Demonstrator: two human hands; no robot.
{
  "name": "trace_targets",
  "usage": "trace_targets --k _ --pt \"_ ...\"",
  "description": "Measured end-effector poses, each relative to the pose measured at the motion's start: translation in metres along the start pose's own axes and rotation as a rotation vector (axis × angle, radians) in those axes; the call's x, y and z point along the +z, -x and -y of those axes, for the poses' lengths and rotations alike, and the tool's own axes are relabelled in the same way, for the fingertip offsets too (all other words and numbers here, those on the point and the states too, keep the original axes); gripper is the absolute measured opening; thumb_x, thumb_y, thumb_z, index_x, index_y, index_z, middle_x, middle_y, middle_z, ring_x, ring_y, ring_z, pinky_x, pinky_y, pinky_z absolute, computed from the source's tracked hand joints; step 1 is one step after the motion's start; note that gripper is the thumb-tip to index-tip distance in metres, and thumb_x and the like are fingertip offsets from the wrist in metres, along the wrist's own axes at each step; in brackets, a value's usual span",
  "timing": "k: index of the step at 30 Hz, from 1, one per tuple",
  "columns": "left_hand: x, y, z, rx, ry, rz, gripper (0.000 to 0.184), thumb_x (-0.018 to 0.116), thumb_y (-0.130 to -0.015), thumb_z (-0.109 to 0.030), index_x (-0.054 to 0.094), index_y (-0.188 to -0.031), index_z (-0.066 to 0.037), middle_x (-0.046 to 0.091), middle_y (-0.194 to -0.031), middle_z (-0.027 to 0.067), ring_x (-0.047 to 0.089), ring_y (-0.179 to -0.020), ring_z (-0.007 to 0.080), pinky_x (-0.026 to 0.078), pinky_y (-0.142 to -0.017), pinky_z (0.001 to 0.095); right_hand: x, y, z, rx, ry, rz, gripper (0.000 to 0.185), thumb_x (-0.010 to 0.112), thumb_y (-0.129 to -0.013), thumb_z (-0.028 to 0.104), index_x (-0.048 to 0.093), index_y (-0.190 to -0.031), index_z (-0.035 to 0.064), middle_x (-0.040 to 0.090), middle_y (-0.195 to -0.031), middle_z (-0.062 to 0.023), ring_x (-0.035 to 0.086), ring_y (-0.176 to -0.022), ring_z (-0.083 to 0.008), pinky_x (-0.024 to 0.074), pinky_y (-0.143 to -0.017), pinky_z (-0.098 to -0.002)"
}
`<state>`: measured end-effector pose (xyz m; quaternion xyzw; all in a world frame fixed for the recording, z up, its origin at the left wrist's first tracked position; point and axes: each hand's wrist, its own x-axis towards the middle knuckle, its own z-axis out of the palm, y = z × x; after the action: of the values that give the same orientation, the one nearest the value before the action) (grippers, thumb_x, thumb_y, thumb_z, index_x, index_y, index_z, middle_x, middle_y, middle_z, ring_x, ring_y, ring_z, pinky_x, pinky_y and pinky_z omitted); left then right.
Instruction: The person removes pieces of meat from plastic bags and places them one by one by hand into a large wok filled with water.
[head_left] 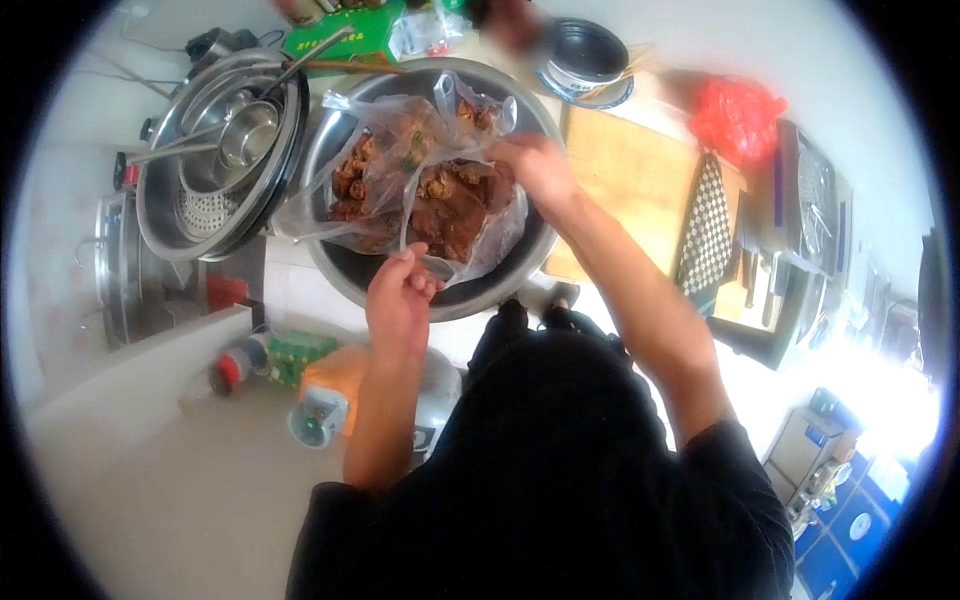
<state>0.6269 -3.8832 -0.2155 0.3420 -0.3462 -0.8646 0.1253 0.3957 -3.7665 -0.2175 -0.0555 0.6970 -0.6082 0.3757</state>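
Note:
A large steel basin [335,268] holds clear plastic bags with brown cooked meat [455,215] in chunks. My left hand [400,290] is at the basin's near rim, its fingers pinched on the edge of the nearer plastic bag [515,225]. On the far right side of that bag, my right hand [533,165] grips its edge too, though its fingertips are partly hidden. Between both hands the bag's mouth is spread, and the meat shows inside. Another knotted-looking plastic bag [350,225] of meat lies to the left in the same basin.
Stacked steel bowls with ladles [248,135] stand left of the basin. A wooden cutting board [620,190] lies to the right, with a checkered cloth [704,225] and a red plastic bag [738,118] beyond. Black bowls [588,52] and a green box [345,38] sit at the back.

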Motion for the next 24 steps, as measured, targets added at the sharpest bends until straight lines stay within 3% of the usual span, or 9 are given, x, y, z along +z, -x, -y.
trace_targets --k 2,7,11,12,13,15,17,19,24 --pt "0.007 0.009 -0.013 -0.014 0.019 -0.098 0.028 0.053 -0.098 -0.022 0.063 -0.11 0.001 0.046 -0.067 -0.0047 0.047 -0.065 0.0108 0.044 -0.075 0.0317 0.003 0.01 0.01 -0.064 0.022 -0.019 0.038 0.072 -0.085 0.033 0.069 -0.086 -0.004 0.067 -0.08 -0.0111 0.06 -0.071 -0.0179 0.0467 -0.07 -0.0315" --pt "0.044 0.046 -0.069 0.138 -0.031 0.005 0.033 0.053 -0.099 -0.028 0.059 -0.111 0.002 0.041 -0.063 -0.0086 0.042 -0.059 0.0067 0.039 -0.067 0.0268 -0.017 0.055 0.069 -0.237 -0.004 -0.02 0.04 0.071 -0.087 0.035 0.071 -0.088 -0.0054 0.064 -0.075 -0.006 0.057 -0.068 -0.015 0.0457 -0.065 -0.0304" --pt "0.094 0.098 -0.106 0.265 -0.22 0.26 0.045 0.048 -0.103 -0.032 0.053 -0.121 0.008 0.04 -0.063 -0.007 0.039 -0.057 0.0063 0.036 -0.063 0.0245 -0.084 0.137 0.109 -0.333 -0.312 0.111 0.03 0.067 -0.092 0.026 0.067 -0.081 -0.0014 0.052 -0.065 0.0021 0.044 -0.059 -0.0064 0.0347 -0.055 -0.0232" --pt "0.1 0.106 -0.113 0.266 -0.229 0.282 0.045 0.048 -0.103 -0.032 0.053 -0.121 0.008 0.04 -0.063 -0.007 0.039 -0.057 0.0063 0.036 -0.063 0.0245 -0.094 0.166 0.115 -0.374 -0.297 0.043 0.03 0.066 -0.094 0.025 0.065 -0.079 -0.0014 0.047 -0.062 0.0042 0.041 -0.056 -0.0055 0.0313 -0.054 -0.0225" --pt "0.105 0.11 -0.12 0.257 -0.242 0.437 0.046 0.044 -0.104 -0.031 0.053 -0.123 0.01 0.041 -0.064 -0.0058 0.04 -0.059 0.007 0.036 -0.064 0.0256 -0.111 0.182 0.111 -0.416 -0.326 0.06 0.032 0.067 -0.094 0.027 0.064 -0.079 -0.0021 0.046 -0.062 0.0035 0.042 -0.056 -0.0067 0.0323 -0.054 -0.0235" --pt "0.126 0.119 -0.115 0.231 -0.251 0.626 0.049 0.041 -0.105 -0.03 0.053 -0.126 0.012 0.042 -0.066 -0.0046 0.041 -0.06 0.0076 0.037 -0.065 0.0267 -0.14 0.213 0.105 -0.513 -0.393 0.043 0.032 0.067 -0.094 0.026 0.065 -0.08 -0.0029 0.047 -0.062 0.0023 0.044 -0.058 -0.0083 0.0344 -0.056 -0.024" --pt "0.157 0.124 -0.105 0.346 -0.296 0.563 0.051 0.044 -0.105 -0.033 0.049 -0.127 0.013 0.039 -0.066 -0.0056 0.04 -0.06 0.0066 0.036 -0.064 0.0249 -0.164 0.238 0.104 -0.587 -0.367 -0.04 0.032 0.067 -0.093 0.026 0.065 -0.081 -0.0035 0.048 -0.062 0.0015 0.045 -0.059 -0.0093 0.036 -0.058 -0.0249" --pt "0.188 0.116 -0.087 0.277 -0.269 0.619 0.051 0.046 -0.104 -0.031 0.05 -0.127 0.014 0.04 -0.068 -0.0046 0.04 -0.062 0.0067 0.036 -0.065 0.025 -0.189 0.255 0.102 -0.663 -0.338 -0.101 0.031 0.067 -0.093 0.025 0.066 -0.082 -0.004 0.048 -0.062 0.0008 0.047 -0.06 -0.0103 0.0377 -0.059 -0.0257" --pt "0.235 0.058 -0.012 0.073 -0.199 0.455 0.037 0.054 -0.101 -0.026 0.06 -0.11 0.009 0.036 -0.06 -0.0068 0.037 -0.053 0.0065 0.036 -0.062 0.0254 -0.256 0.262 0.069 -0.575 -0.197 -0.264 0.028 0.067 -0.091 0.023 0.066 -0.085 -0.0046 0.052 -0.067 -0.002 0.05 -0.064 -0.012 0.041 -0.062 -0.0278"
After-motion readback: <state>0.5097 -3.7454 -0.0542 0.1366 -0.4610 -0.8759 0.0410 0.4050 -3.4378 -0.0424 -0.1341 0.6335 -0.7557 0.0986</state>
